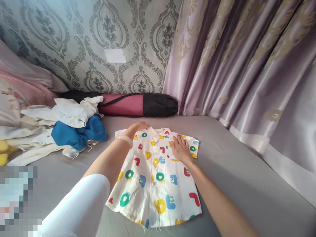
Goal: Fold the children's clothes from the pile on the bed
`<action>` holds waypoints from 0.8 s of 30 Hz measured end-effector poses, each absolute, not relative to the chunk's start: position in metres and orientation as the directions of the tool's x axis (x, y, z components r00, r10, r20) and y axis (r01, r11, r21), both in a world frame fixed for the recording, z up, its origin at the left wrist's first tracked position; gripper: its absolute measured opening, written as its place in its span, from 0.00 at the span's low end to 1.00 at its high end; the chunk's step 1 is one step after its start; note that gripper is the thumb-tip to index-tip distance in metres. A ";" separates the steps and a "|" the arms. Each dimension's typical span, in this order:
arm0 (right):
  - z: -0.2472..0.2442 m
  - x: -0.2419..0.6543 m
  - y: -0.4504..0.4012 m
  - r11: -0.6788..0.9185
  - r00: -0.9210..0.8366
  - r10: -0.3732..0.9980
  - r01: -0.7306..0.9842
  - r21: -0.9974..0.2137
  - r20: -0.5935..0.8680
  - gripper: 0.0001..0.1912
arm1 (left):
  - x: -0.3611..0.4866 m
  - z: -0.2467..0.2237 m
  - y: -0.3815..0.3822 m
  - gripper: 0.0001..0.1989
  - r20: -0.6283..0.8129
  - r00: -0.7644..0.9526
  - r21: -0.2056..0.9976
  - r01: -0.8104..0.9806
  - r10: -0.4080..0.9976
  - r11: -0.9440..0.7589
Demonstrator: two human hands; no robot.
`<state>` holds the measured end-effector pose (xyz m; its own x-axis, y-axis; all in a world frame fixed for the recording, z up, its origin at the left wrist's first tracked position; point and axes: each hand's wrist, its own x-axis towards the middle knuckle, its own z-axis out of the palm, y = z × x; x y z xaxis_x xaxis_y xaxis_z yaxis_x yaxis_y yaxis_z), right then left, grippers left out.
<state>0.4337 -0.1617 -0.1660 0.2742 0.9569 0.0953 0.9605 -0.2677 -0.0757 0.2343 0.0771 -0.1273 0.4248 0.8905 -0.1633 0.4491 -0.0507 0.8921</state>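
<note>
A short-sleeved white shirt [155, 192], printed with red, yellow, green and blue letter shapes, lies spread front up with its collar away from me. My right hand [181, 148] rests flat on the upper right of the shirt, by the sleeve, fingers stretched out. At the shirt's left shoulder, close to the collar, is my left hand [139, 126]. My own wrist and forearm hide most of its fingers, so I cannot see whether they pinch the cloth. Buttons run down the shirt's middle, and loose threads hang at the bottom hem.
The shirt lies on a grey sheet [229, 171]. Left of it is a pile of white clothes [74, 112] with a blue garment [79, 131]. A pink and black rolled bag [123, 104] lies along the patterned wall [108, 29]. Lilac curtains [212, 49] hang at the right.
</note>
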 end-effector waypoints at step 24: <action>-0.153 0.435 -0.155 -0.263 0.264 0.965 0.961 -0.088 0.001 0.30 | 0.222 -0.154 0.016 0.19 0.213 0.399 0.408 0.794 0.892 -0.452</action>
<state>0.4352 -0.1554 -0.1526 0.2638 0.9646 0.0012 0.9609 -0.2627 -0.0880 0.2216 0.0157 -0.1543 0.3986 0.8921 0.2130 0.7935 -0.4519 0.4076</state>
